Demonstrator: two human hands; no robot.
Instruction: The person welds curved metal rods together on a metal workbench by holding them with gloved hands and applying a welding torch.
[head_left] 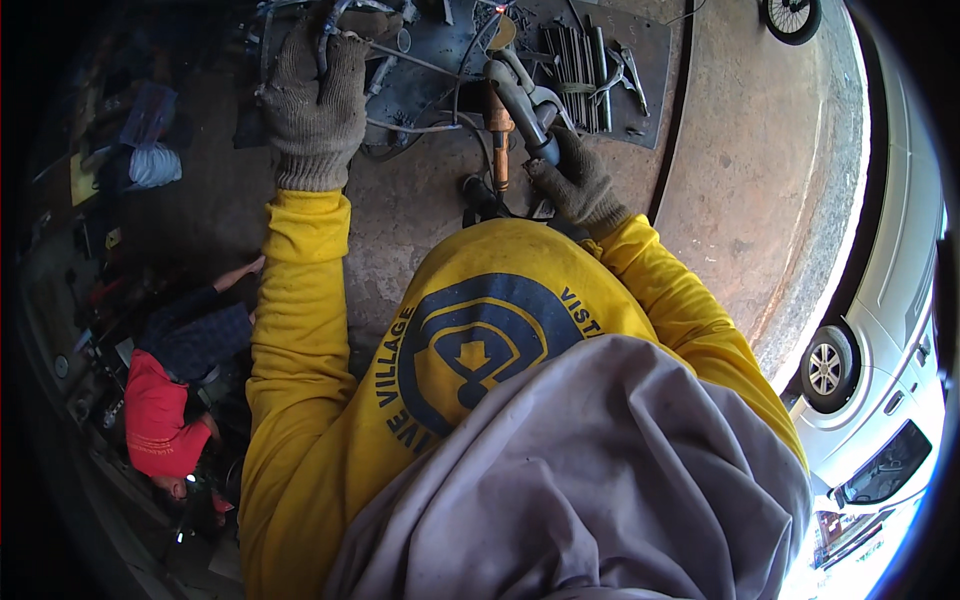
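Observation:
My left hand (318, 120), in a grey-brown knit glove, reaches to the far left of the worktop. Its fingers close around part of a bent metal rod frame (415, 62). My right hand (582, 182), gloved alike, grips the handle end of grey metal locking pliers (515, 100), which point away from me. Just left of them stands a copper-coloured cylindrical tool (498, 130). Beyond the pliers lies a round brass-coloured piece (502, 35), with a small glowing red spot past it at the upper edge.
Thin metal rods (572, 70) lie bundled on the dark metal worktop (650, 50), with another pair of locking pliers (632, 82) beside them. A person in a red shirt (165, 420) is at the lower left. A silver vehicle (870, 330) and a wheel (792, 15) are at right.

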